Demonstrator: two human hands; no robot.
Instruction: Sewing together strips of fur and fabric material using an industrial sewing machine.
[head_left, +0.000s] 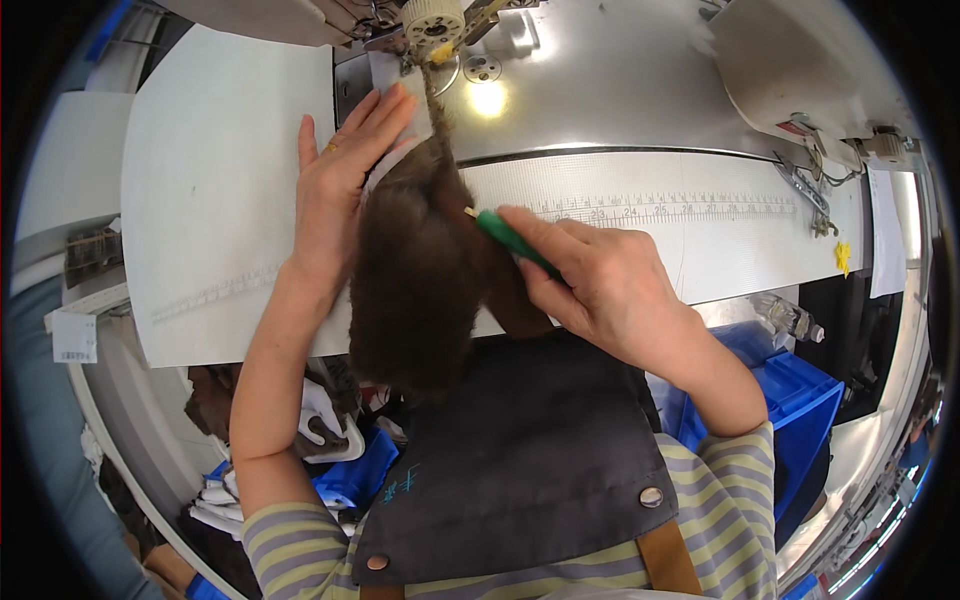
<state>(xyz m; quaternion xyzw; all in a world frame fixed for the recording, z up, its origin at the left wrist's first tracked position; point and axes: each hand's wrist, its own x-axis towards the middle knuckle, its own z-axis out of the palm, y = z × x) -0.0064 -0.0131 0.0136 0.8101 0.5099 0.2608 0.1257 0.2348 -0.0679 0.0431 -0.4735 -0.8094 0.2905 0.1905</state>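
L hand (345, 175) open, fingers flat on pale strip (423, 120) along brown fur (410, 275), prob. to steady it nr machine (433, 22) at far end; fur's near end overhangs table (720, 258). R hand (605, 285) grips green tool (515, 242), tip at fur's R side, prob. for fine control.

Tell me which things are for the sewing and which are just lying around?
Seem to be for the sewing:
brown furry fabric
green-handled tool
sewing machine

Seem to be just lying around:
clear plastic bottle
blue plastic bin
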